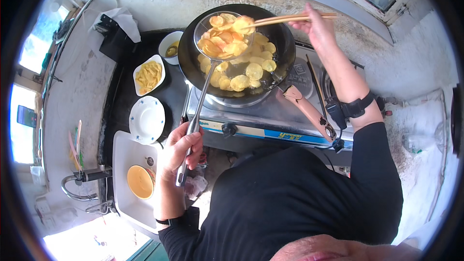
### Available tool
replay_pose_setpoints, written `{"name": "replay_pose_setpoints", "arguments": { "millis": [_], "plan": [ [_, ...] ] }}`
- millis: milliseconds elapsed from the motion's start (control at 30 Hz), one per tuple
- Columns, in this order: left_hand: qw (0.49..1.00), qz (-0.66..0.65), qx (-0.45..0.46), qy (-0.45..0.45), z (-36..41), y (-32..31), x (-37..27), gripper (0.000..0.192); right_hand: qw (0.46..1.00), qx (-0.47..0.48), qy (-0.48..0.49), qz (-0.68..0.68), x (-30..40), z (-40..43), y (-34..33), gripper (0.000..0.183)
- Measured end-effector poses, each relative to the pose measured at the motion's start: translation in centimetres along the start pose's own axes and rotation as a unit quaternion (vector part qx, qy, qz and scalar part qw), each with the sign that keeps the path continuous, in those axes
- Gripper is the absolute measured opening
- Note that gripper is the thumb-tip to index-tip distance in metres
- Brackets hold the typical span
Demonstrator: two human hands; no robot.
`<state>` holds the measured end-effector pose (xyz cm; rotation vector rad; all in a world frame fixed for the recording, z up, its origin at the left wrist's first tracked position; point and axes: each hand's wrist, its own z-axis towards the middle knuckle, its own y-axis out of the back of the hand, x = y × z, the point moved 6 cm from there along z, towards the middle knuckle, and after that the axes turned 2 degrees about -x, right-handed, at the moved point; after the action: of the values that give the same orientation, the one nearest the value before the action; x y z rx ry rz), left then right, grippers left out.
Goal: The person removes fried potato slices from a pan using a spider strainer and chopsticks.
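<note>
My left hand (pixel 183 148) grips the metal handle of a wire-mesh skimmer (pixel 205 94). Its basket, heaped with golden fried potato slices (pixel 221 40), hangs over the far left part of a black wok (pixel 284 49). In my right hand (pixel 317 29) is a pair of wooden chopsticks (pixel 282 19), their tips at a slice on the basket's right side. Paler potato slices (pixel 254 71) float in bubbling oil in the wok. The wok's pink handle (pixel 308 110) points toward me on the right. Under the wok is a stainless steel gas stove (pixel 224 112).
Left of the wok stand a small bowl with yellowish liquid (pixel 172 49), a white dish of yellow strips (pixel 148 76) and a white plate (pixel 146 119). A sink (pixel 123 145) holding a yellow bowl (pixel 140 182) lies nearer me. A knife block (pixel 115 41) stands at the back left.
</note>
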<state>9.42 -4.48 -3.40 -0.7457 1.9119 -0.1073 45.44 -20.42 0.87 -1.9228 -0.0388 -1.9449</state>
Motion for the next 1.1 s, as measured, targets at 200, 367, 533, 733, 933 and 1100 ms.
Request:
{"name": "replay_pose_setpoints", "arguments": {
  "millis": [200, 367, 533, 733, 933, 1100],
  "plan": [
    [0.999, -0.029, 0.029, 0.016, 0.2, -0.4, 0.3, 0.018, 0.996, 0.065, 0.059, 0.017, -0.3, -0.2, -0.1, 0.028],
    [0.999, -0.015, 0.051, 0.014, -0.1, 0.0, 0.4, 0.016, 0.98, 0.13, 0.134, -0.063, 1.6, -3.9, -2.7, 0.023],
    [0.998, -0.005, 0.057, 0.011, 0.4, -0.4, 0.0, 0.016, 0.971, 0.148, 0.154, -0.108, 0.5, -4.2, -3.6, 0.024],
    [0.998, 0.04, 0.047, 0.01, 0.0, -0.3, 0.0, 0.017, 0.956, 0.189, 0.167, -0.147, 2.0, -4.3, -5.6, 0.019],
    [0.997, 0.067, 0.038, 0.005, 0.0, -0.3, -0.2, 0.017, 0.944, 0.219, 0.147, -0.199, 2.6, -2.5, -6.2, 0.02],
    [0.997, 0.067, 0.035, 0.011, 0.0, -0.2, 0.0, 0.017, 0.956, 0.21, 0.144, -0.146, 3.6, -2.6, -6.4, 0.022]
  ]
}}
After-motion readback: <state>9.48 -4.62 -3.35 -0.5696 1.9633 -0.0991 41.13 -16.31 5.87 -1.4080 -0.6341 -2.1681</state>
